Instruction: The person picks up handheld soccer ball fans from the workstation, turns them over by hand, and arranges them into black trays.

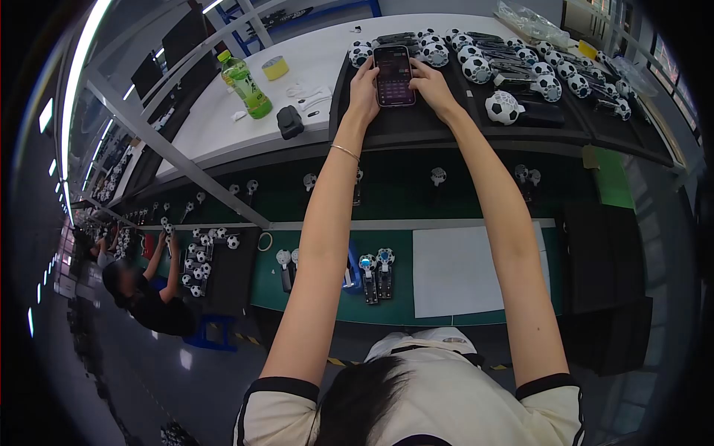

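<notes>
Phone (394,91): upright above the near left part of the black tray (446,130) on the far upper shelf; its screen is lit, the writing too small to read.
Left hand (362,91): grasps the phone's left edge; the fingers behind it are hidden.
Right hand (435,88): grasps the right edge, thumb at the screen's side; its other fingers are partly hidden too.
Football-patterned pieces (476,69): crowd the tray to the right, overlapping so that many black handles are covered.
Shelf, left: green bottle (249,89), yellow tape roll (276,68) and a dark block (290,122) whose kind I cannot tell.
Lower bench, near: two football-headed pieces (377,276) stand between the forearms; a blue object (355,273) is partly covered by the left forearm, a white sheet (454,275) by the right.
Co-worker (160,308): far left, arms raised to a piece too small to make out.
Picture rim: dark, cutting off the right side.
</notes>
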`<state>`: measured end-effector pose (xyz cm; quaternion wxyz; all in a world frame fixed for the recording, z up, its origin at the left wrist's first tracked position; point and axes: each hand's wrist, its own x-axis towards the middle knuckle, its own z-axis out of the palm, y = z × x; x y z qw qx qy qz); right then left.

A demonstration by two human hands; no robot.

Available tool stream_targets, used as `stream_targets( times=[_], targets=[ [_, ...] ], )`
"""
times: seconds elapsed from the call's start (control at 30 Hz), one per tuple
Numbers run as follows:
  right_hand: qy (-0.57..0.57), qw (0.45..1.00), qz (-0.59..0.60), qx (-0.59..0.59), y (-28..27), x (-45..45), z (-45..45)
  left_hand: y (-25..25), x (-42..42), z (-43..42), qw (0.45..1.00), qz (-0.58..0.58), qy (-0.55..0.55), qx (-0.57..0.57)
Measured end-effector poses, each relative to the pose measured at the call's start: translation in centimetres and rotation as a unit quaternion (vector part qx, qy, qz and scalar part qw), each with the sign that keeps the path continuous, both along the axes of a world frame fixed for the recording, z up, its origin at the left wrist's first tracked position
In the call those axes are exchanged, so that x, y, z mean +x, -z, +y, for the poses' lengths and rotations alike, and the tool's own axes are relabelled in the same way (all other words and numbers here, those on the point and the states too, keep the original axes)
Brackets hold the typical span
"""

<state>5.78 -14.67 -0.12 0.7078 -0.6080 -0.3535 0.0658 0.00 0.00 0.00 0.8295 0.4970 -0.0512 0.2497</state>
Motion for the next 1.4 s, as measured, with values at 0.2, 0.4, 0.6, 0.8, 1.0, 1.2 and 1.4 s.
stream_targets(
  times=[0.2, 0.4, 0.6, 0.8, 1.0, 1.2, 1.4],
  targets=[
    [-0.013, 1.0, 0.012, -0.011, -0.2, -0.4, -0.1, 0.6, 0.3, 0.2, 0.996, -0.005, -0.06, 0.06],
    [0.026, 1.0, 0.006, 0.009, 1.5, 0.7, 0.9, 0.3, -0.5, -0.7, 0.989, 0.008, -0.059, 0.137],
    [0.082, 0.995, -0.057, -0.014, 1.6, 0.7, 1.2, 0.6, 0.4, 0.1, 0.996, 0.003, -0.044, 0.083],
    [0.086, 0.993, -0.07, -0.045, 1.6, 1.6, 1.4, 0.8, 1.1, 1.0, 0.99, 0.041, -0.068, 0.115],
    [0.156, 0.962, -0.148, -0.166, 1.9, 0.7, 1.8, 1.5, 2.0, 1.3, 0.975, 0.105, -0.143, 0.131],
    [0.29, 0.84, -0.429, -0.162, 2.9, -8.2, -4.1, 2.5, 3.4, 3.2, 0.966, 0.078, -0.216, 0.121],
    [0.007, 0.795, -0.529, -0.297, 21.4, -19.3, -21.6, 1.4, 2.7, 2.3, 0.964, 0.059, -0.254, 0.05]
  ],
)
